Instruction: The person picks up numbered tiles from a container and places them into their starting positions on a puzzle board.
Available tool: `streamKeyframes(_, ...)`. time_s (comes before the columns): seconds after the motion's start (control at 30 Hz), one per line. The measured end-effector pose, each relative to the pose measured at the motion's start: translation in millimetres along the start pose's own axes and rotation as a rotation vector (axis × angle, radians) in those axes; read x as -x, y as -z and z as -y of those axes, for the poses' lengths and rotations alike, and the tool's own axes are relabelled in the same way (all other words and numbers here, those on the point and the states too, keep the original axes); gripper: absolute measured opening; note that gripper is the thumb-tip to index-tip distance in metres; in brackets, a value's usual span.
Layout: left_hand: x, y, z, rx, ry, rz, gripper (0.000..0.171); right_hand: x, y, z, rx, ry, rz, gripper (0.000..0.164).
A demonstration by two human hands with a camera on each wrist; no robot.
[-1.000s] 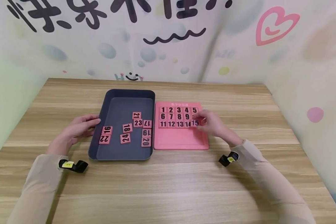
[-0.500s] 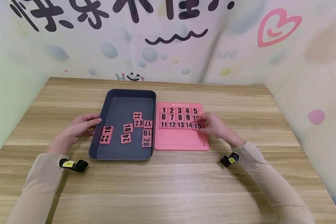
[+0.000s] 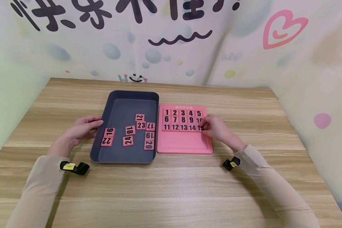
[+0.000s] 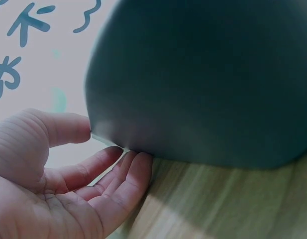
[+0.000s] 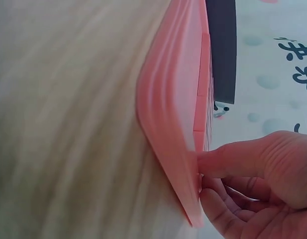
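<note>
My left hand [image 3: 81, 129] rests against the left side of the dark tray [image 3: 122, 158]. In the left wrist view the thumb touches its rim and relaxed fingertips touch its outer wall. My right hand [image 3: 216, 129] is at the right end of the third row on the pink number board [image 3: 182, 144]. Thumb and curled fingers pinch the number 15 tile [image 3: 199, 128], partly hidden behind them. It lies beside the number 14 tile [image 3: 192, 127]. In the right wrist view the right hand [image 5: 257, 184] is at the board's edge, and the tile's face is hidden.
Several loose number tiles lie in the tray, among them 16 [image 3: 109, 131], 18 [image 3: 129, 130] and 20 [image 3: 149, 145]. Tray and board stand side by side on a wooden table [image 3: 171, 193]. A decorated wall [image 3: 88, 57] rises behind.
The number 15 tile has gone from tilted and overlapping number 14 to lying in line with its row. My right hand stays at it; the left hand and tray look unchanged.
</note>
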State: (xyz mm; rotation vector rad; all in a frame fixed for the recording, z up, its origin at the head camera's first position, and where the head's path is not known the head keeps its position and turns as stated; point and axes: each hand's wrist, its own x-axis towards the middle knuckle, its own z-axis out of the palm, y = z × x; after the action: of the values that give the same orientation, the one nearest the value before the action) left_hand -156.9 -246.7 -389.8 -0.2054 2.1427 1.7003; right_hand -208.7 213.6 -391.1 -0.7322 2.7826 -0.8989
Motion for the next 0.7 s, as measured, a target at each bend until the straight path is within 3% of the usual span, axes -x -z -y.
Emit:
streamKeyframes(0.2,-0.4,0.5,0.3,-0.002,0.001,-0.002,0.063,-8,5,9,0.014,0.006,0.005,0.022)
streamKeyframes(0.43,-0.7,1.2,1.5,-0.005,0.005,-0.005,0.064,-30,8,49,-0.051,0.055,0.044,0.027)
streamKeyframes(0.7,-0.8,-0.1,1.6,-0.016,0.018,-0.015,0.066,-61,-7,91,-0.102,0.112,0.091,0.026)
